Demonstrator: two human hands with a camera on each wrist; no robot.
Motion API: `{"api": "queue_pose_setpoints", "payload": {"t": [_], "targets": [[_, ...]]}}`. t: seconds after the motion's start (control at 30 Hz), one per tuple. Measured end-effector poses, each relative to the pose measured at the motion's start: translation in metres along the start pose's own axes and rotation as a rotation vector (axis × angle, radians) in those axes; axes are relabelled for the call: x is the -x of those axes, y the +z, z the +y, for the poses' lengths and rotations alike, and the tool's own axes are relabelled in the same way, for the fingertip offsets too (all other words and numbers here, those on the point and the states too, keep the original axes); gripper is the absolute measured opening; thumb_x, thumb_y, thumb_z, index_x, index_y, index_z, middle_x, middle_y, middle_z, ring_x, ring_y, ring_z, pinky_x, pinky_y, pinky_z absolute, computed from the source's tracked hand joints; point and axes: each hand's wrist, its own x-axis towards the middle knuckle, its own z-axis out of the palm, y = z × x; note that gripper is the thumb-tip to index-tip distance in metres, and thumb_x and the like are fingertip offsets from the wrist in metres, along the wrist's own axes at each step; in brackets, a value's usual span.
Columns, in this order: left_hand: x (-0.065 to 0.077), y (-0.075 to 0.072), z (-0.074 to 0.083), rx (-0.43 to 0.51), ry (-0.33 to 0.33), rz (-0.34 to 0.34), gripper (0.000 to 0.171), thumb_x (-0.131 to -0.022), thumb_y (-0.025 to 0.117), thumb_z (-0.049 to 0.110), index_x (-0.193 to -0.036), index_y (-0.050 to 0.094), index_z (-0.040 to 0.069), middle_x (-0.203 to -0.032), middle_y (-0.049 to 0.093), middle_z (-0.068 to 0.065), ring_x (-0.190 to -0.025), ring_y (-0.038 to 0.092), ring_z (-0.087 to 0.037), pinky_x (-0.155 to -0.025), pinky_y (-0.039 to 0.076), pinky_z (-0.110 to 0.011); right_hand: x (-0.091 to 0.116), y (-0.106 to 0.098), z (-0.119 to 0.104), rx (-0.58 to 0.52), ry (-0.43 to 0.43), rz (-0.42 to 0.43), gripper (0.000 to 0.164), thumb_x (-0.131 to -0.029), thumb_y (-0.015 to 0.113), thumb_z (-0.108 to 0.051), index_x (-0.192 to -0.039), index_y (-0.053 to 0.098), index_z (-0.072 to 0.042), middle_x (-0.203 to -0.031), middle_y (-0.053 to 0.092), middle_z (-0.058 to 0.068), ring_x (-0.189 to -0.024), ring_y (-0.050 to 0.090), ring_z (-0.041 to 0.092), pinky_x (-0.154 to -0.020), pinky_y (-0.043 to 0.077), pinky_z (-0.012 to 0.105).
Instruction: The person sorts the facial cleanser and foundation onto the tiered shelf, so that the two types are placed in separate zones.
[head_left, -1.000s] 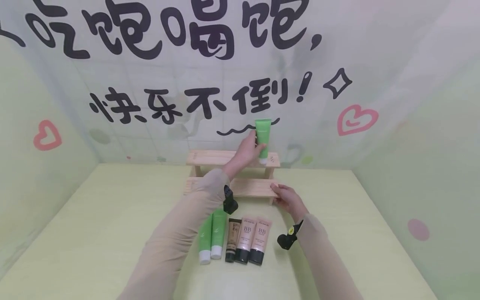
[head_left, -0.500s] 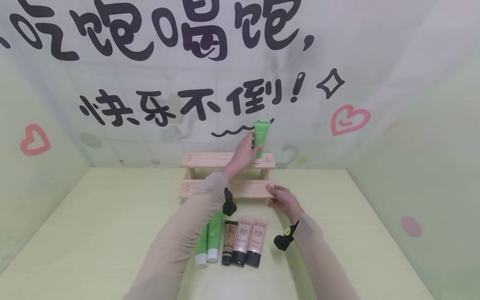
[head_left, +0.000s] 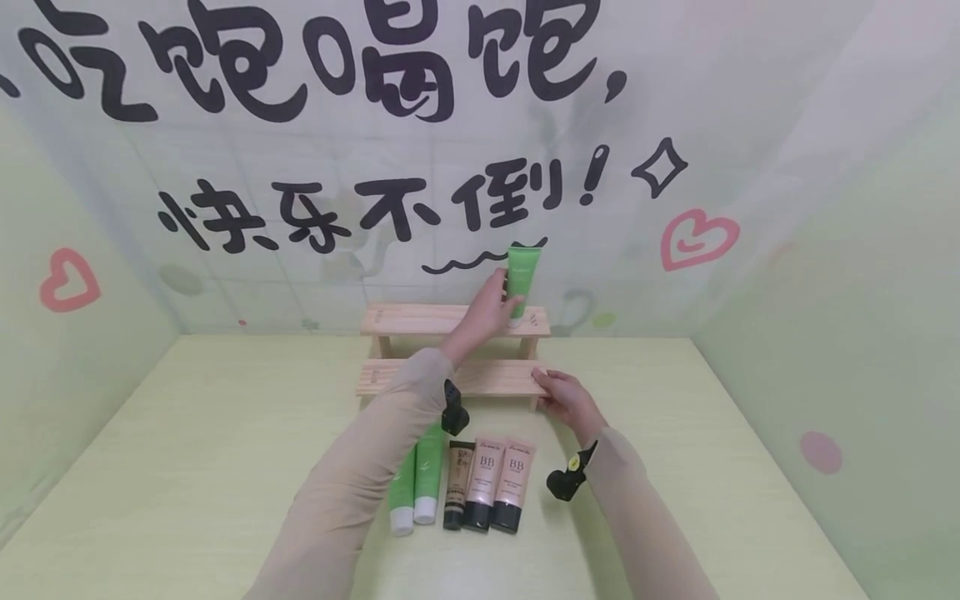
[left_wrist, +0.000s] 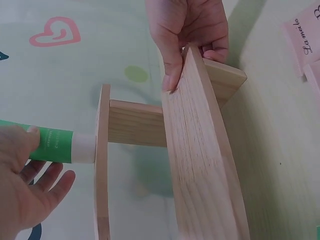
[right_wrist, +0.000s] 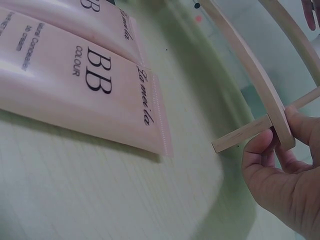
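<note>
My left hand (head_left: 491, 308) grips a green squeeze tube (head_left: 522, 271) with its white cap down, at the right end of the upper board of a two-step wooden rack (head_left: 420, 317). In the left wrist view the white cap (left_wrist: 83, 148) meets the top of that board. My right hand (head_left: 572, 398) pinches the right end of the lower board (head_left: 495, 377), thumb on top and fingers below, as the right wrist view also shows. Two more green tubes (head_left: 429, 477) lie in front of the rack, partly behind my left sleeve.
Beside the green tubes lie a brown tube with a black cap (head_left: 458, 483) and two pink BB cream tubes (head_left: 486, 483), caps toward me. A printed wall (head_left: 315, 275) stands close behind the rack. Side walls (head_left: 825, 333) bound the pale table (head_left: 225, 450).
My left hand has lowered the green tube slightly, bringing its cap down to the upper board. The right hand keeps its hold on the lower board. The head view has shifted a little.
</note>
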Motion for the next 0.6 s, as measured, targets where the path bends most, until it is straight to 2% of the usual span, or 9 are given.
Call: {"api": "queue_pose_setpoints", "payload": {"t": [0.1,0.3,0.6], "targets": [[0.004,-0.002,-0.006,0.015,-0.029,-0.001,0.048,-0.093,0.051,0.02,-0.134,0.03,0.008,-0.123,0.05,-0.01,-0.111,0.052,-0.022,-0.096,0.047,-0.033,0.0,0.003,0.002,-0.006,0.004,-0.011,0.052,-0.095,0.048,-0.02,-0.135,0.032,0.009,-0.073,0.058,-0.004,-0.059,0.048,0.004,-0.054,0.04,0.014],[0.015,-0.014,-0.022,0.066,-0.077,0.032,0.057,-0.085,0.062,0.016,-0.133,0.032,0.009,-0.125,0.05,-0.011,-0.115,0.051,-0.025,-0.096,0.047,-0.036,0.0,0.008,0.008,-0.009,0.018,-0.019,0.053,-0.095,0.048,-0.02,-0.136,0.03,0.008,-0.073,0.057,-0.004,-0.059,0.048,0.004,-0.055,0.04,0.014],[0.034,-0.045,-0.035,0.037,-0.063,0.025,0.048,-0.085,0.061,0.014,-0.126,0.038,0.001,-0.121,0.052,-0.015,-0.11,0.054,-0.028,-0.092,0.049,-0.033,-0.001,0.003,0.001,-0.007,0.014,0.0,0.054,-0.095,0.047,-0.02,-0.138,0.027,0.007,-0.073,0.054,-0.005,-0.061,0.047,0.004,-0.054,0.04,0.014]]}}
